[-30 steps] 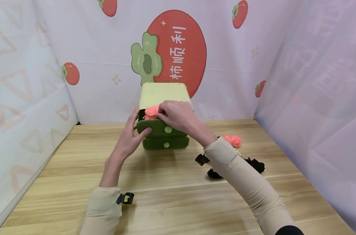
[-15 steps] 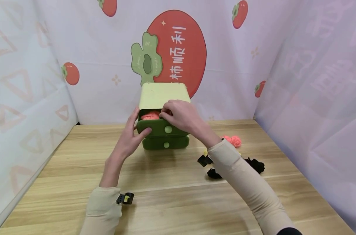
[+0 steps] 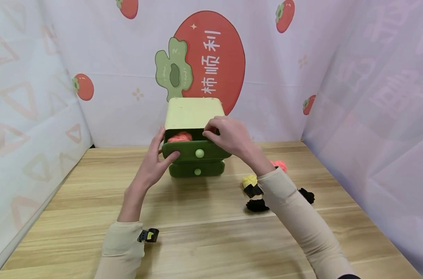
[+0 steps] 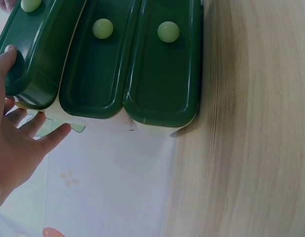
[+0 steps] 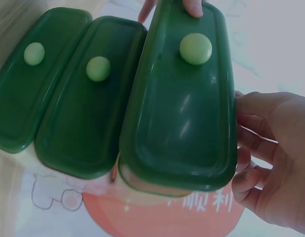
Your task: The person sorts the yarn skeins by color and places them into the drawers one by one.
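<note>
A small cabinet (image 3: 195,112) with a pale yellow top stands at the back of the table, its dark green top drawer (image 3: 178,152) pulled partway out. My left hand (image 3: 150,164) holds the drawer's left corner, thumb on the front and fingers along the side. A coral yarn bundle (image 3: 181,136) lies in the drawer's left part. My right hand (image 3: 230,135) is at the right part of the opening, fingers bent over the drawer's edge. In the right wrist view its fingertips are partly hidden behind the drawer, and I cannot tell whether they hold anything.
Two lower drawers (image 4: 95,74) (image 4: 162,84) are shut. To the right on the table lie a coral yarn bundle (image 3: 279,165), a yellow one (image 3: 249,180) and black yarn (image 3: 257,205), partly covered by my right forearm. Printed cloth walls (image 3: 267,97) enclose the table.
My right hand has moved right along the drawer opening, off the coral yarn, which now sits lower in the drawer's left part. The left hand has stayed in place.
</note>
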The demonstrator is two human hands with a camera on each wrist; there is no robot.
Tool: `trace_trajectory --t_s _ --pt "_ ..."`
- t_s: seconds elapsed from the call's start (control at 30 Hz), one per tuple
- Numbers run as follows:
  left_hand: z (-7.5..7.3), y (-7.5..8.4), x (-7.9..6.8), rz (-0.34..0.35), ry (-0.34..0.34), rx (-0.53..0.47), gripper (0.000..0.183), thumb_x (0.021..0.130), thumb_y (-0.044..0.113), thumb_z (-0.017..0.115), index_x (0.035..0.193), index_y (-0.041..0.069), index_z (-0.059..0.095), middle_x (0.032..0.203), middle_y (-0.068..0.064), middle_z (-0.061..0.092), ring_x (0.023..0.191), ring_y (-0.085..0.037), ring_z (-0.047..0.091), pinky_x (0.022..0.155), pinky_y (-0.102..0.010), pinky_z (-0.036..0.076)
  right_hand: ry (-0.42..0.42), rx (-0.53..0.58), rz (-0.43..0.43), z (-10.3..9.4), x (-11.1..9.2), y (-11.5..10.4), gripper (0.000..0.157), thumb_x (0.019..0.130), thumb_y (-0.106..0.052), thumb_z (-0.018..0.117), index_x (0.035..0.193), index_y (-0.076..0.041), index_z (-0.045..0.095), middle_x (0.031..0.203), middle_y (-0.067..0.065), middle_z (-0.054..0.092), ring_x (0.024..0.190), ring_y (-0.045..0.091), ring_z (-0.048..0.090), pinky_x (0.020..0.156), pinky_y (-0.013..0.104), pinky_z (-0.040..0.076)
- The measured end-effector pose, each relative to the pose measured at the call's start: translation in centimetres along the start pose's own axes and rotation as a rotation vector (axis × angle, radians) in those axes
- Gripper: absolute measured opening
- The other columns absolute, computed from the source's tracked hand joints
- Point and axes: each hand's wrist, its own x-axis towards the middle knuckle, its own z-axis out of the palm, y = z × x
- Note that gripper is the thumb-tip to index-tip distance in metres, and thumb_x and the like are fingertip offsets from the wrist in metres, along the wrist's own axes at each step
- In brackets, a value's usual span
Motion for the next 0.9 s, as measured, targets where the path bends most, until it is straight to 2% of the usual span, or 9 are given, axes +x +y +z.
trace_trajectory --t_s 0.2,0.4,0.57,0.67,0.9 --pt "-0.1 0.2 -0.1 -0.002 0.008 -0.003 0.089 0.095 0.040 0.067 0.161 0.026 0.010 0.167 0.006 0.008 0.152 -0.026 0.020 0.114 -0.058 0.036 0.021 0.028 0.045 -0.1 -0.7 1.4 0.013 0.094 -0.029 0.069 0.100 -0.019 0.075 0.093 -0.004 0.071 0.083 0.014 0.065 0.069 0.032 0.052" --pt "0.0 0.1 -0.1 -0.005 0.001 -0.004 0.088 0.095 0.040 0.067 0.161 0.030 0.009 0.167 0.007 0.007 0.153 -0.024 0.020 0.115 -0.057 0.036 0.064 0.072 0.066 -0.3 -1.7 2.9 0.013 0.095 -0.025 0.069 0.102 -0.016 0.075 0.094 -0.001 0.072 0.088 0.016 0.066 0.076 0.035 0.053" --pt "0.0 0.1 -0.1 -0.004 0.000 -0.012 0.089 0.095 0.039 0.067 0.161 0.026 0.009 0.167 0.008 0.007 0.153 -0.024 0.019 0.115 -0.057 0.036 0.101 0.083 0.079 -0.6 -2.7 4.2 0.011 0.095 -0.023 0.069 0.101 -0.016 0.074 0.092 -0.001 0.071 0.079 0.018 0.061 0.066 0.033 0.048" --pt "0.0 0.1 -0.1 -0.006 0.003 -0.012 0.088 0.095 0.039 0.066 0.161 0.028 0.009 0.167 0.009 0.007 0.153 -0.024 0.019 0.115 -0.057 0.036 0.118 0.089 0.099 -0.5 -3.4 5.0 0.011 0.095 -0.023 0.069 0.100 -0.016 0.074 0.092 -0.001 0.071 0.074 0.017 0.057 0.062 0.031 0.044" --pt "0.0 0.0 -0.2 -0.014 0.004 -0.012 0.087 0.095 0.039 0.066 0.161 0.030 0.010 0.167 0.010 0.007 0.153 -0.023 0.018 0.115 -0.057 0.036 0.102 0.099 0.170 0.0 -5.0 6.8 0.015 0.095 -0.024 0.068 0.103 -0.013 0.075 0.094 0.003 0.072 0.076 0.019 0.058 0.066 0.032 0.046"
